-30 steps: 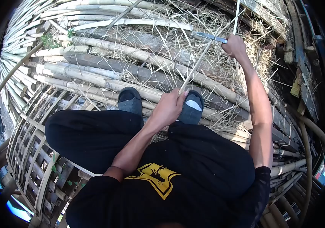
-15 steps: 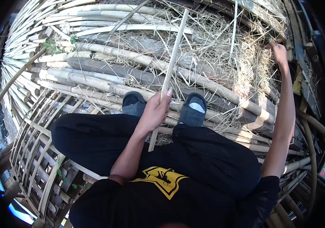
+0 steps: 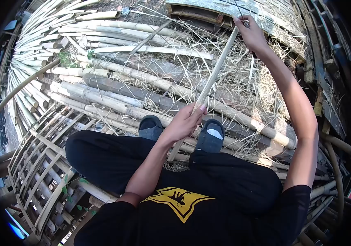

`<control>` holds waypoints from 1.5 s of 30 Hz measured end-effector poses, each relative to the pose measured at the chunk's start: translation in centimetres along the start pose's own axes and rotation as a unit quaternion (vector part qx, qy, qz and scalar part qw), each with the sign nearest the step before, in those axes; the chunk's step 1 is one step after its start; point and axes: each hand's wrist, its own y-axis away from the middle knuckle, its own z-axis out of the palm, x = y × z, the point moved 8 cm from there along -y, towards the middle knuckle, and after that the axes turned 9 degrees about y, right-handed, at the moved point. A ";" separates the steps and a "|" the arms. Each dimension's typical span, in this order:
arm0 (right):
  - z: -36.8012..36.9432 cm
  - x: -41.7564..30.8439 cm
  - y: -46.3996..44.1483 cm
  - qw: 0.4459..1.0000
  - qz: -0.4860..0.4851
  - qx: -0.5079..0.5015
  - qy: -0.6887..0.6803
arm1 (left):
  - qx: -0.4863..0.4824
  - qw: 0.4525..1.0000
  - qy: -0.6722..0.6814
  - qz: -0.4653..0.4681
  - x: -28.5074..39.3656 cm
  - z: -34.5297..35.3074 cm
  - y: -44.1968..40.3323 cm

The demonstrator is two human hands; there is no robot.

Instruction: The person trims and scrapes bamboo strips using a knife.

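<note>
The left hand [image 3: 187,122] is closed around a long, pale wood strip [image 3: 217,65], whose far end meets the right hand [image 3: 245,24]. That hand pinches a thin dark thing [image 3: 238,8]. The strip looks flat, straight and already split; I can't tell how much work is left.

one bamboo strip [image 3: 218,67], two hands [image 3: 183,124] [image 3: 252,35], two sandals [image 3: 209,143], one yellow emblem [image 3: 179,199]

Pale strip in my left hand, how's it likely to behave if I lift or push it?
The pale strip looks fairly stiff, running nearly straight beyond the left hand. It's probably light, being slim for its length. Its flat shape suggests it would slide rather than roll.
</note>
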 end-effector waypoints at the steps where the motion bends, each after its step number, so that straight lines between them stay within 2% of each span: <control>1: 0.1 0.3 -0.4 1.000 0.024 0.002 -0.018 | 0.002 1.000 -0.016 -0.001 -0.1 -0.2 -0.3; 2: 0.9 0.5 -1.1 0.995 -0.012 -0.022 -0.093 | -0.015 1.000 -0.017 -0.006 -0.7 -0.4 -0.6; 3: 1.2 0.6 -1.1 0.995 -0.014 -0.022 -0.092 | -0.014 1.000 -0.015 -0.005 -1.3 -0.8 -1.0; 5: 3.9 1.2 -0.8 0.975 0.023 -0.131 -0.179 | -0.008 1.000 0.001 0.008 -2.8 -1.4 -1.6; 6: 4.9 1.6 -0.5 0.962 0.025 -0.135 -0.238 | -0.003 1.000 0.010 0.006 -3.9 -1.7 -2.1; 8: 6.2 0.9 1.1 0.961 0.015 -0.155 -0.229 | 0.014 0.999 0.032 0.006 -5.8 -2.7 -3.2; 9: 7.0 0.9 1.8 0.962 0.006 -0.167 -0.215 | 0.028 0.999 -0.032 0.017 -6.2 -3.4 -3.5; 11: 7.9 0.2 2.8 0.985 -0.051 -0.142 -0.082 | 0.078 0.984 -0.157 0.013 -4.9 -3.8 -3.1; 13: 9.3 -0.9 4.2 0.979 -0.081 -0.159 -0.103 | 0.086 0.986 -0.142 0.024 -4.8 -3.4 -3.2; 15: 9.6 -1.3 5.4 0.979 -0.070 -0.170 -0.090 | 0.086 0.987 -0.131 0.041 -5.5 -2.7 -4.1; 17: 10.6 -1.5 6.0 0.961 -0.075 -0.211 -0.162 | 0.083 0.989 -0.006 0.120 -6.4 -2.2 -4.7; 19: 11.0 -1.4 6.5 0.949 -0.056 -0.239 -0.197 | 0.080 0.990 -0.034 0.114 -5.2 -1.8 -4.1; 21: 11.7 -1.1 6.8 0.935 -0.037 -0.264 -0.233 | 0.016 0.994 0.100 0.037 -6.5 -0.9 -4.2; 23: 11.3 -0.1 6.5 0.954 -0.028 -0.190 -0.231 | 0.051 0.994 0.083 0.040 -7.1 -1.2 -4.3; 24: 10.8 0.2 6.4 0.969 -0.042 -0.147 -0.192 | 0.055 0.992 0.065 0.089 -6.7 -1.6 -4.7; 25: 11.1 1.0 6.4 0.969 -0.042 -0.149 -0.191 | 0.059 0.988 0.046 0.137 -6.2 -2.0 -4.7; 26: 10.4 1.5 6.2 0.982 -0.090 -0.087 -0.143 | 0.066 0.989 0.086 0.096 -7.3 -2.2 -4.7; 27: 9.4 0.9 6.3 0.986 -0.138 -0.024 -0.093 | 0.067 0.989 0.086 0.097 -6.9 -2.4 -4.5; 29: 9.1 1.4 7.4 0.987 -0.115 -0.048 -0.097 | 0.063 0.990 0.110 0.067 -7.0 -2.8 -4.4; 31: 9.5 1.6 8.6 0.989 -0.109 -0.104 -0.006 | 0.081 0.990 0.059 0.095 -7.2 -3.3 -4.7; 32: 9.9 1.2 9.0 0.980 -0.157 -0.116 0.035 | 0.098 0.988 0.007 0.123 -7.0 -3.5 -4.7; 33: 10.2 1.5 9.4 0.980 -0.158 -0.118 0.037 | 0.098 0.988 0.010 0.123 -7.0 -3.6 -4.7; 35: 11.1 0.7 11.0 0.951 -0.263 -0.115 0.114 | 0.124 0.990 0.005 0.071 -7.6 -4.2 -4.5; 38: 12.3 1.5 11.5 0.946 -0.273 -0.139 0.110 | 0.150 0.983 -0.026 0.099 -6.4 -4.7 -4.1; 45: 12.5 1.3 11.8 0.936 -0.297 -0.134 0.136 | 0.170 0.981 -0.033 0.087 -6.5 -4.7 -4.2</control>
